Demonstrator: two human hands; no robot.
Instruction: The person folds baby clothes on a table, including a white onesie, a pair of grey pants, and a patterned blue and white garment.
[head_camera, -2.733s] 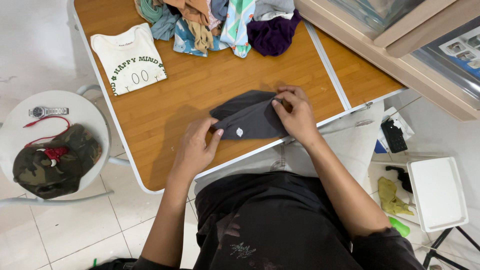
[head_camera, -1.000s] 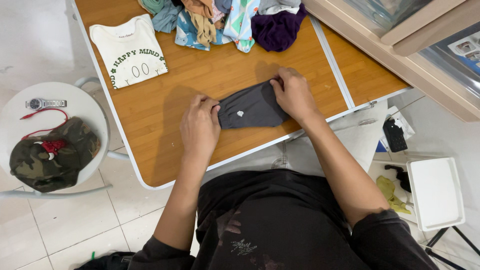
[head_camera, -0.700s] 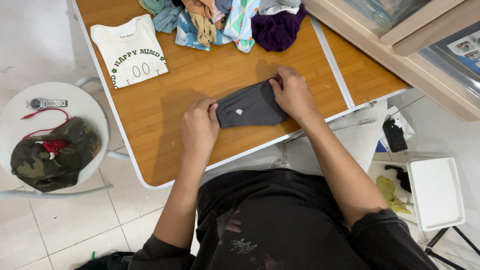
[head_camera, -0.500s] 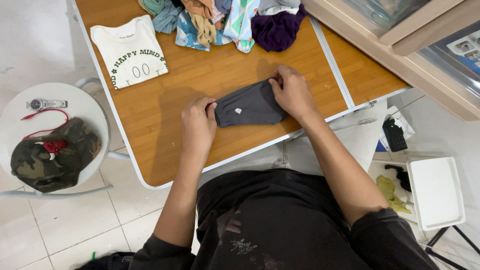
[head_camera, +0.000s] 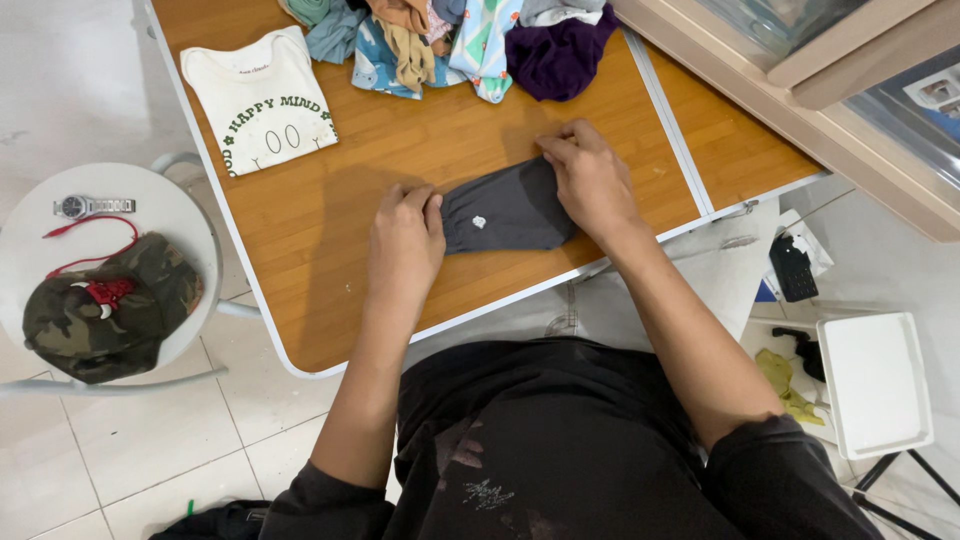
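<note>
Fingers (head_camera: 425, 205) of both hands on folded dark garment (head_camera: 505, 212).

head cam | worn on the person's head | looks steeply down | near above counter (head_camera: 340, 260) | single view

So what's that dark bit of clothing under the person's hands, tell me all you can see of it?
The dark grey garment looks like soft cloth, folded into a compact, roughly rectangular bundle with a small white mark on its front. It lies flat on the wooden table, near the front edge. The left hand presses on its left end, and the right hand rests on its upper right corner. What kind of garment it is cannot be told while folded.
</note>
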